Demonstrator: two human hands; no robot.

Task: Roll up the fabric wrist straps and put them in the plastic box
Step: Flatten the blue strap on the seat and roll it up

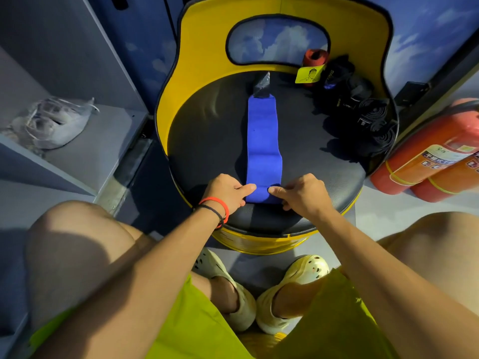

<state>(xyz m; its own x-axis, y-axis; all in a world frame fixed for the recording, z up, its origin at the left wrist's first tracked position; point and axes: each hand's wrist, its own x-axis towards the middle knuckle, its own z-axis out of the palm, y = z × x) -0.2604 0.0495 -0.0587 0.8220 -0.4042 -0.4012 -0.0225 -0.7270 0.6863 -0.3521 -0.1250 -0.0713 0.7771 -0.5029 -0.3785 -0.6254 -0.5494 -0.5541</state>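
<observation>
Blue strap [261, 141] lies flat and lengthwise on the round black seat [207, 141] of a yellow chair [197, 60]. Its dark tab end [262, 86] points away from the person; its near end sits at the seat's front edge.

Left grip [228, 191]: fingers curled, thumb laid across the strap's near left corner, pinching it. Red and black bands on that wrist.

Right grip [303, 193]: fingers curled likewise, thumb tip on the near right corner, pinching the same end. The two thumb tips are close together, not touching.

Pile of black straps [363, 110] at the seat's right rear. A red roll [315, 58] with a yellow tag [308, 73] stands behind it.

Fire extinguishers [427, 156] on the floor to the right.
</observation>
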